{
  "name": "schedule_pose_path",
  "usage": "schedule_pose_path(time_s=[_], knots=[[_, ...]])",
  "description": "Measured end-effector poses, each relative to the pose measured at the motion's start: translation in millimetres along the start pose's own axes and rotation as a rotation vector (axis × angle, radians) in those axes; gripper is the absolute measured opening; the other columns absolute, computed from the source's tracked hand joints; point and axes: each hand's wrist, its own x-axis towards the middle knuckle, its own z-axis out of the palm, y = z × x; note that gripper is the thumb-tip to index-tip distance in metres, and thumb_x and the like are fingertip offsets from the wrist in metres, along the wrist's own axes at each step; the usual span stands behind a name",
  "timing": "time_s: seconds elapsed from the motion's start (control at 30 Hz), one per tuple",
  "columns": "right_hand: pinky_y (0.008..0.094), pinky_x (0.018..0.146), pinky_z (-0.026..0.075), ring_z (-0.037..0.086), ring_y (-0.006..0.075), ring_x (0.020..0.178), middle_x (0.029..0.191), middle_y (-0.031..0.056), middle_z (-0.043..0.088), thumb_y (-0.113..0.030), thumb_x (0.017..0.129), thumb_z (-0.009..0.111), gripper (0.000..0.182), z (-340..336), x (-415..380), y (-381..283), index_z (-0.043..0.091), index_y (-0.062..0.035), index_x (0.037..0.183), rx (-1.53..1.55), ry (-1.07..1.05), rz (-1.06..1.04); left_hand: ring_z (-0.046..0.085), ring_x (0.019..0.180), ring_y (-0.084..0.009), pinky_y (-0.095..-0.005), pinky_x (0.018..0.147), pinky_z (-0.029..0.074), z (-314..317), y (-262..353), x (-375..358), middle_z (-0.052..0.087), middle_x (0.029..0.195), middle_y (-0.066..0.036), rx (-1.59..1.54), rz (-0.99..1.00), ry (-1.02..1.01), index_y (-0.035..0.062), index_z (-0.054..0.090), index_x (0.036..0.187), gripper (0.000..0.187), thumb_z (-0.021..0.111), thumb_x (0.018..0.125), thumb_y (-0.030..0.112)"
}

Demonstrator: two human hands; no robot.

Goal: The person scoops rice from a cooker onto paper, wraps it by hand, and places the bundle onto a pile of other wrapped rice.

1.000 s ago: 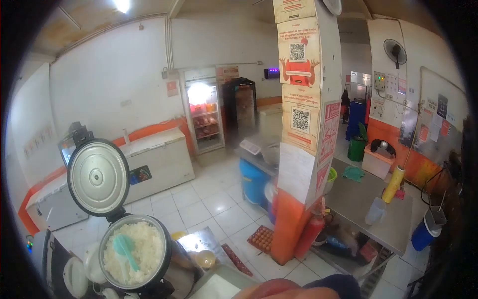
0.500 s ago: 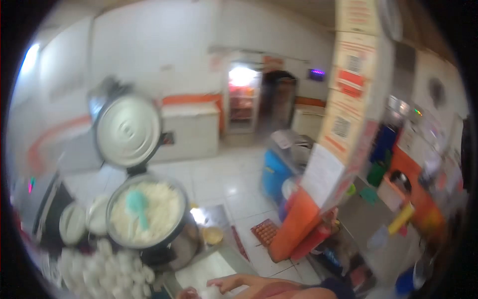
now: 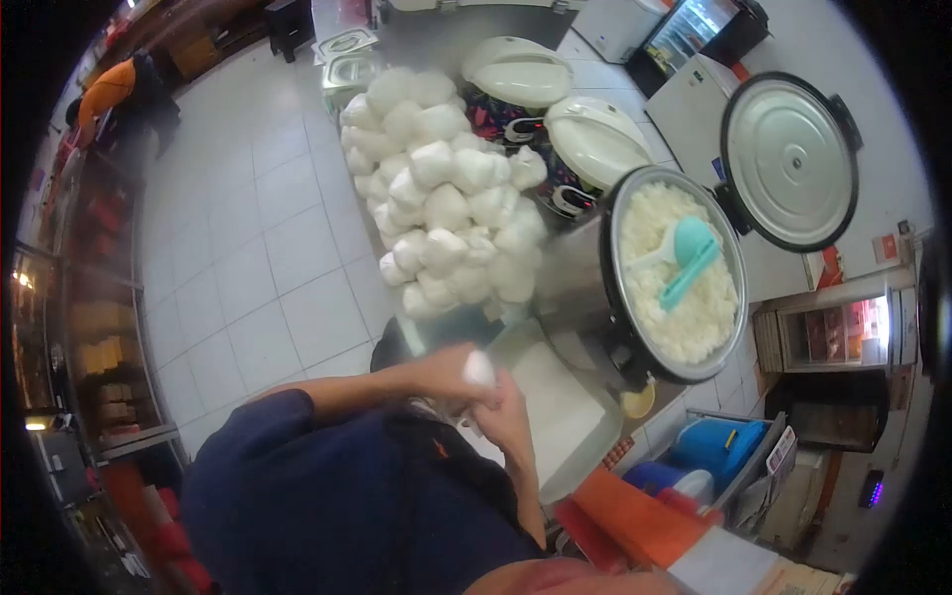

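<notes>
My left hand point(image 3: 441, 373) is closed around a small white wrapped bundle point(image 3: 479, 369), whose rounded end shows above the fingers. My right hand point(image 3: 504, 412) meets it from below, fingers closed at the bundle's lower end. Beneath the hands lies a pale shallow tray point(image 3: 585, 451) with a whitish surface. Beyond them rises a big pile of similar white bundles point(image 3: 446, 208). To the right stands a large cooker point(image 3: 585, 268) full of cooked white rice point(image 3: 684, 332), its lid point(image 3: 788, 159) raised. A teal scoop point(image 3: 691, 268) and a white spoon point(image 3: 650, 260) rest on the rice.
Two closed white-lidded cookers point(image 3: 600, 139) stand behind the pile. Metal containers point(image 3: 349, 69) are at its far end. Another person in an orange top point(image 3: 107, 89) bends at far left. A blue bin point(image 3: 714, 446) and an orange-based pillar point(image 3: 635, 516) are at lower right.
The view has swung and tilted strongly, bringing my torso, both arms and the whole pile into sight. My hands stay together at the white bundle.
</notes>
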Motion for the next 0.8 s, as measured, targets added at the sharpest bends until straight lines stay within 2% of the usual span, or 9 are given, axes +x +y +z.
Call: schedule_pose_path(time_s=[0.17, 0.23, 0.3, 0.37, 0.43, 0.53, 0.6, 0.67, 0.8], knots=[[0.0257, 0.054, 0.051, 0.065, 0.0103, 0.07, 0.077, 0.0092, 0.067, -0.007, 0.076, 0.074, 0.027, 18.2, 63.0, -48.2, 0.05, -0.0041, 0.089, 0.564, -0.163, 0.095, 0.059, 0.077, -0.0097, -0.0254, 0.068, 0.05, -90.4, -36.9, 11.3, 0.063, 0.087, -0.003, -0.452, -0.194, -0.345, 0.0024, 0.058, 0.099, 0.046, 0.086, 0.07, 0.026], [0.0283, 0.051, 0.049, 0.063, 0.0076, 0.067, 0.076, 0.0078, 0.066, -0.008, 0.078, 0.075, 0.027, 31.9, 87.3, -58.5, 0.049, -0.0059, 0.085, 0.066, -0.089, -0.174, 0.059, 0.079, -0.0074, -0.0241, 0.067, 0.05, -104.1, -54.0, 10.0, 0.062, 0.089, -0.001, -0.604, -0.104, -0.638, 0.0047, 0.058, 0.101, 0.046, 0.085, 0.07, 0.024], [0.0306, 0.054, 0.05, 0.064, 0.0088, 0.069, 0.08, 0.0066, 0.067, -0.002, 0.078, 0.07, 0.022, 39.3, 111.0, -78.1, 0.051, -0.0055, 0.087, -0.165, -0.035, -0.068, 0.061, 0.085, -0.0112, -0.0289, 0.073, 0.051, -126.9, -57.4, 14.8, 0.065, 0.095, -0.004, -0.47, -0.151, -0.688, 0.0053, 0.057, 0.109, 0.055, 0.087, 0.068, 0.026], [0.031, 0.063, 0.051, 0.065, 0.0111, 0.077, 0.086, 0.0052, 0.068, -0.001, 0.077, 0.068, 0.019, 47.1, 126.5, -75.3, 0.052, -0.0053, 0.087, -0.68, 0.225, -0.371, 0.064, 0.093, -0.0203, -0.0348, 0.079, 0.051, -137.3, -50.9, 18.7, 0.065, 0.103, -0.011, -0.054, 0.212, -0.351, 0.0039, 0.055, 0.114, 0.066, 0.089, 0.063, 0.029], [0.0319, 0.074, 0.052, 0.066, 0.015, 0.088, 0.095, 0.0071, 0.068, 0.002, 0.079, 0.064, 0.022, 37.7, 134.3, -88.4, 0.058, -0.0054, 0.1, -0.677, 0.26, -0.39, 0.063, 0.096, -0.0303, -0.039, 0.084, 0.05, -147.5, -31.1, 35.9, 0.063, 0.106, -0.017, -0.152, 0.138, -0.133, 0.0018, 0.051, 0.12, 0.077, 0.089, 0.061, 0.033], [0.0308, 0.093, 0.047, 0.061, 0.0179, 0.106, 0.115, 0.0098, 0.063, -0.001, 0.091, 0.06, 0.047, 23.1, 137.0, -84.9, 0.046, -0.0017, 0.135, 0.368, 0.121, -0.174, 0.06, 0.103, -0.0345, -0.0401, 0.09, 0.047, -174.0, 4.1, 73.9, 0.06, 0.112, -0.021, -0.221, 0.006, 0.015, -0.0011, 0.043, 0.128, 0.078, 0.082, 0.071, 0.036], [0.0307, 0.094, 0.046, 0.059, 0.0182, 0.108, 0.118, 0.0095, 0.061, -0.004, 0.091, 0.061, 0.049, 34.7, 148.0, -96.8, 0.042, -0.0003, 0.137, 0.483, 0.283, -0.212, 0.056, 0.111, -0.0367, -0.0413, 0.096, 0.044, -172.2, 13.8, 94.7, 0.057, 0.117, -0.025, -0.274, -0.121, 0.042, -0.0027, 0.038, 0.133, 0.077, 0.075, 0.08, 0.038], [0.0312, 0.095, 0.045, 0.056, 0.0194, 0.113, 0.123, 0.011, 0.058, -0.007, 0.09, 0.066, 0.058, 35.7, 168.8, -96.5, 0.036, -0.0002, 0.139, 0.609, 0.527, -0.203, 0.038, 0.129, -0.0418, -0.0451, 0.108, 0.029, -153.4, 0.7, 111.6, 0.042, 0.133, -0.031, 0.139, 0.168, 0.153, -0.0054, 0.031, 0.137, 0.065, 0.055, 0.094, 0.036], [0.0308, 0.088, 0.049, 0.062, 0.0195, 0.105, 0.117, 0.014, 0.063, -0.013, 0.09, 0.067, 0.053, 36.8, 200.9, -82.6, 0.042, 0.0012, 0.134, 0.811, 0.833, 0.047, 0.023, 0.135, -0.0415, -0.0475, 0.112, 0.018, -172.5, 22.6, 113.6, 0.028, 0.143, -0.029, 0.211, 0.323, 0.471, -0.0028, 0.033, 0.138, 0.055, 0.044, 0.098, 0.033]])
